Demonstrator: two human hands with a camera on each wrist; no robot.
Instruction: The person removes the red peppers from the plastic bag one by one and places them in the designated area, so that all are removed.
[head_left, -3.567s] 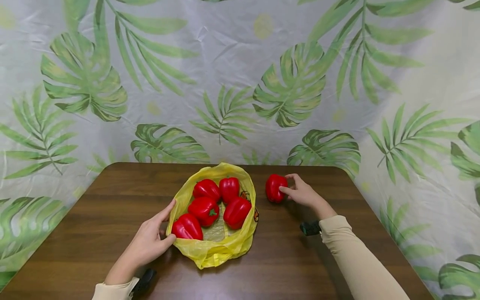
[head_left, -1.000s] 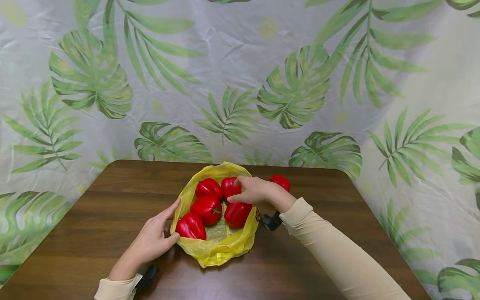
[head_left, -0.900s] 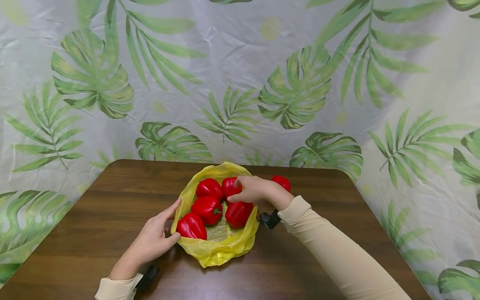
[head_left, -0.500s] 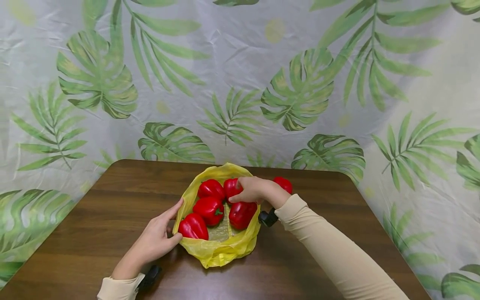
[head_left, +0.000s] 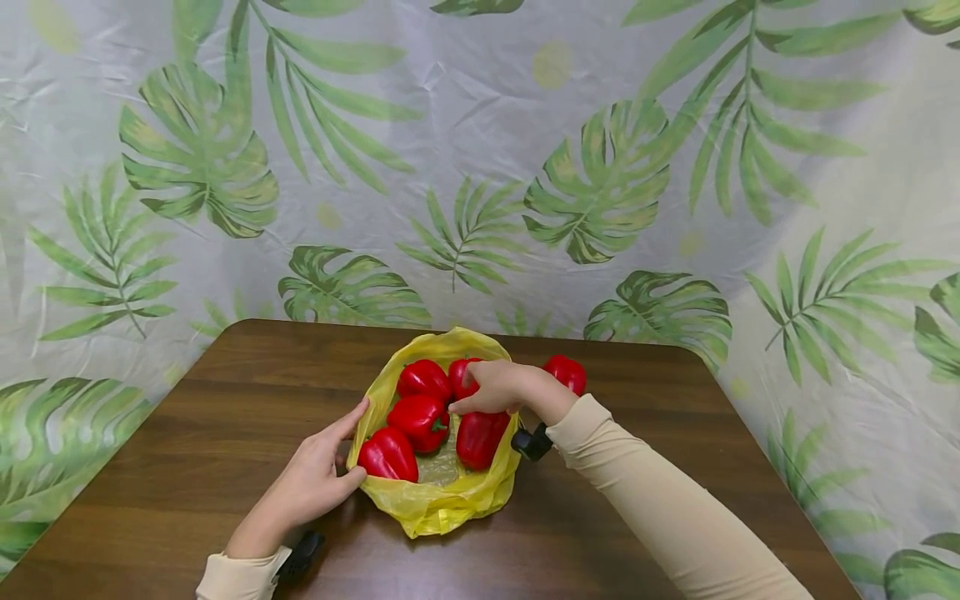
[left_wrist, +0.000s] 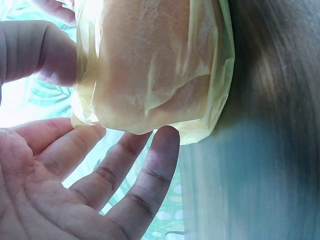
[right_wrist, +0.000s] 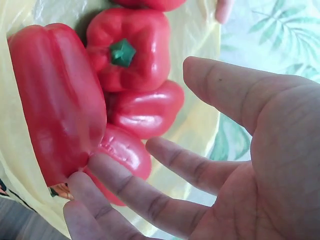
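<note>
A yellow plastic bag (head_left: 442, 510) with a wide mouth holds several red bell peppers. Along its left side rests my left hand (head_left: 309, 479), thumb at the rim and fairly straight fingertips against the outer wall; the left wrist view shows these fingers (left_wrist: 155, 165) on the thin plastic. Reaching over the right rim, my right hand (head_left: 497, 387) has its fingers spread inside the mouth. Its fingertips lie right at the end of the rightmost bell pepper (right_wrist: 60, 105). Part of the back bell pepper (head_left: 459, 377) is hidden behind this hand.
One more red bell pepper (head_left: 566, 373) sits on the brown wooden table (head_left: 660, 467), right of the bag and partly behind the right wrist. A leaf-patterned cloth (head_left: 480, 167) hangs behind the table's far edge. Both wrists wear a small black camera.
The right hand has left the bell pepper on the table and moved left into the bag. Inside, the rightmost bell pepper has turned more upright and shifted slightly nearer. The left hand stays at the bag.
</note>
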